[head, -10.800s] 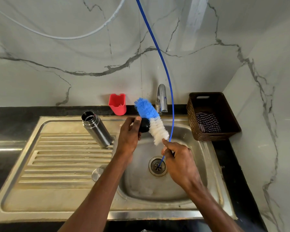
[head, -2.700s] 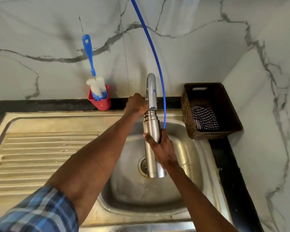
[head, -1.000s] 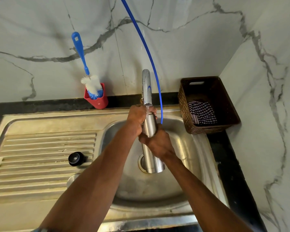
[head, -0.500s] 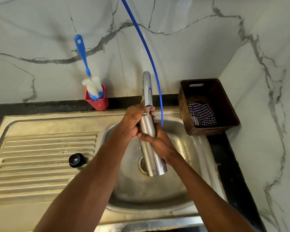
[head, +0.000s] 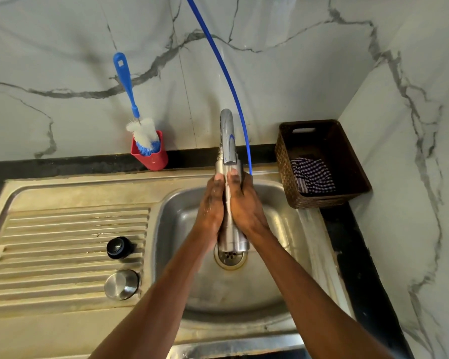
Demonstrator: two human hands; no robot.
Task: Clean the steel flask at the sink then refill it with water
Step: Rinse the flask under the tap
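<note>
The flask (head: 231, 237) stands upright in the sink (head: 283, 281), its base just above the drain (head: 228, 257) and its mouth right under the tap (head: 227, 136). Half a second ago the left hand (head: 210, 206) gripped near the neck and the right hand (head: 244, 203) wrapped the middle; now both press along its sides with fairly straight fingers, palms facing each other. I judge this as rubbing the outside under the tap, so cleaning is still going and refilling has not begun. The black cap (head: 119, 247) and steel lid (head: 121, 284) lie left of the sink bowl.
</note>
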